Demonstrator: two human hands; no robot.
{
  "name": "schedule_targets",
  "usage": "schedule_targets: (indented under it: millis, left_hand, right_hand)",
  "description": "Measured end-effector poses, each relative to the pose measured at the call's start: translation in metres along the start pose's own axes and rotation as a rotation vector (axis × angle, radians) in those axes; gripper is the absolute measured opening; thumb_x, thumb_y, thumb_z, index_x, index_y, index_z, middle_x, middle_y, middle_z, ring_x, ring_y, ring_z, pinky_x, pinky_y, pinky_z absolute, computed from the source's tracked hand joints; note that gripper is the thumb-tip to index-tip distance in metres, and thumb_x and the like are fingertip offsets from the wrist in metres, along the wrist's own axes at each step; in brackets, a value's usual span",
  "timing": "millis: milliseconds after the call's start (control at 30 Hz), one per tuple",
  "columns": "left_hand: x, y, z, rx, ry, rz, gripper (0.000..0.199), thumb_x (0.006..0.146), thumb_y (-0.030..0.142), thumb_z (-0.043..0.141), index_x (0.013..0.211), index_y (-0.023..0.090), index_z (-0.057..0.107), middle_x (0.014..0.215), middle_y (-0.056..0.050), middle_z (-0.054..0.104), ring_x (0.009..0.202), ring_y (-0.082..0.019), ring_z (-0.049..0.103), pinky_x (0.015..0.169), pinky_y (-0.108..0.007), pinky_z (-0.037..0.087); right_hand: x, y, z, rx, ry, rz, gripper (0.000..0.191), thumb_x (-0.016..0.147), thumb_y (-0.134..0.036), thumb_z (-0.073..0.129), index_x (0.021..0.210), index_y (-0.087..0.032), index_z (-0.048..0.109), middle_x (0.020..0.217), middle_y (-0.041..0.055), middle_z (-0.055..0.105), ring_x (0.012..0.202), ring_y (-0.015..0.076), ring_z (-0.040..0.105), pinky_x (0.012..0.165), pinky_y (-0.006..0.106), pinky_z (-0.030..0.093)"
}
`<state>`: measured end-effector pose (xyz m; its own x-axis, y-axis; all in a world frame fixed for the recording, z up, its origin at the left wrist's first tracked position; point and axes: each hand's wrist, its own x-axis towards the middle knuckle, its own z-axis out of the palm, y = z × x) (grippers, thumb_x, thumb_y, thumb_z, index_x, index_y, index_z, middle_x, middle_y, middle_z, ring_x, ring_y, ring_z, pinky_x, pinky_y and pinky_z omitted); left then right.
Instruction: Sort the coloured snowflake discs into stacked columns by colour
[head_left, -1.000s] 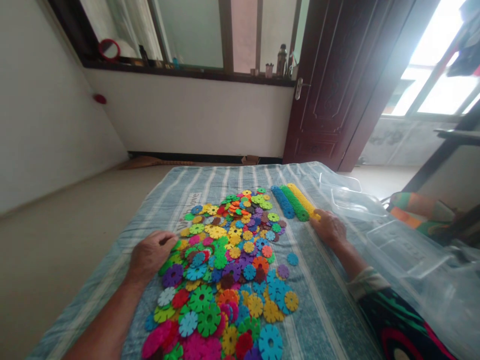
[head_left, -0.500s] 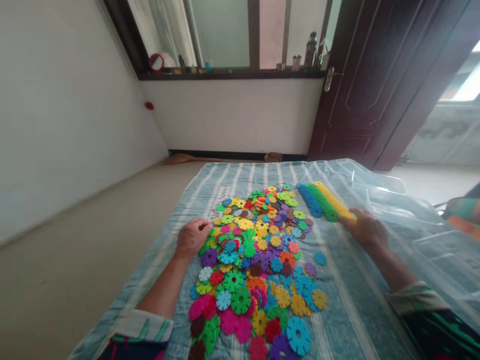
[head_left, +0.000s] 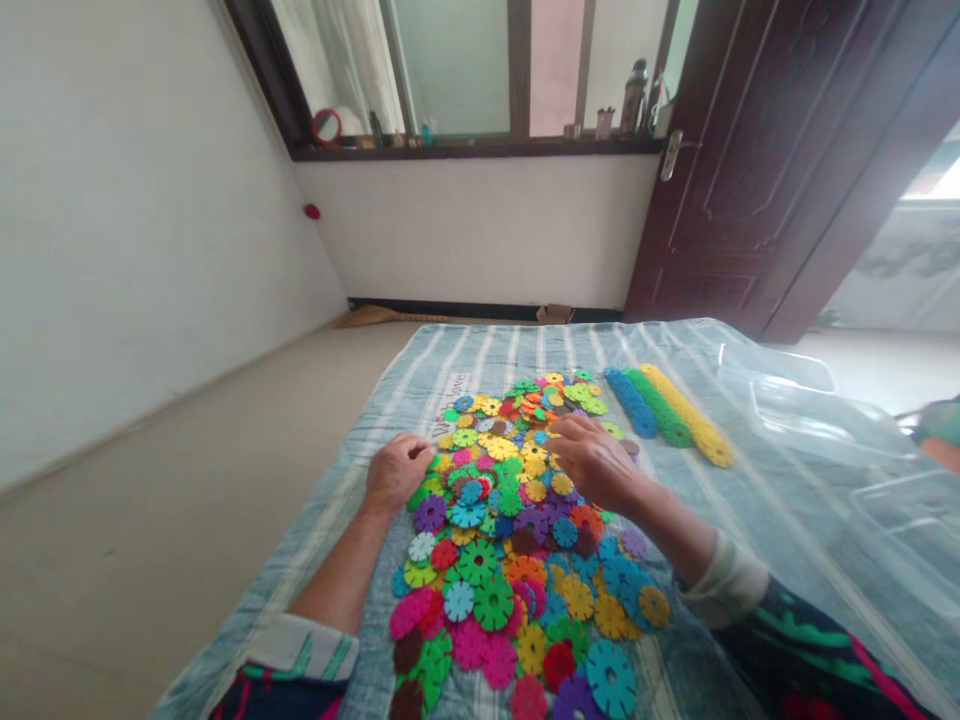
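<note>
Discs [head_left: 493, 602] look light, stiff, perhaps slippery, best pinched edge-on; left hand [head_left: 396, 472] curled beside them, right hand [head_left: 598, 462] half-bent over them, any grip unclear.

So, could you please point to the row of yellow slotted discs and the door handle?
Row of yellow slotted discs [head_left: 685, 412], head view, middle of the row.
Door handle [head_left: 670, 157], head view, its metal plate.
</note>
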<state>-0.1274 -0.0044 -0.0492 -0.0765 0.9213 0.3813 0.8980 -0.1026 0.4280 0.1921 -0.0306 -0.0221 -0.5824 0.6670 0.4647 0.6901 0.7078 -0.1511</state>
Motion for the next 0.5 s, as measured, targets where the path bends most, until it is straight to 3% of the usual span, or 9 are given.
schedule_targets:
  millis: [233, 333, 500]
  left_hand:
    - [-0.001, 0.003, -0.001, -0.006, -0.005, -0.022, 0.028, 0.071, 0.038, 0.047, 0.068, 0.019, 0.067, 0.078, -0.003, 0.068, 0.072, -0.016, 0.062, 0.071, -0.025, 0.046]
    - [-0.001, 0.004, 0.000, -0.011, -0.007, -0.028, 0.028, 0.071, 0.037, 0.047, 0.068, 0.019, 0.067, 0.078, -0.003, 0.069, 0.072, -0.016, 0.062, 0.070, -0.024, 0.046]
    - [-0.001, 0.004, -0.001, -0.006, 0.000, -0.034, 0.027, 0.071, 0.037, 0.047, 0.067, 0.019, 0.067, 0.078, -0.003, 0.069, 0.071, -0.016, 0.062, 0.069, -0.023, 0.046]
  right_hand:
    - [0.037, 0.001, 0.011, 0.006, -0.306, -0.090, 0.032, 0.069, 0.002, 0.051, 0.089, -0.019, 0.066, 0.099, 0.0063, 0.067, 0.104, 0.0207, 0.053, 0.082, 0.031, 0.041]
    - [0.037, 0.003, 0.018, 0.035, -0.288, -0.097, 0.031, 0.069, 0.003, 0.049, 0.082, -0.019, 0.066, 0.093, 0.0057, 0.068, 0.098, 0.0188, 0.056, 0.082, 0.029, 0.041]
    - [0.027, 0.005, 0.024, 0.072, -0.123, -0.072, 0.026, 0.071, 0.003, 0.048, 0.067, -0.017, 0.064, 0.075, 0.0047, 0.065, 0.081, 0.0162, 0.059, 0.074, 0.025, 0.041]
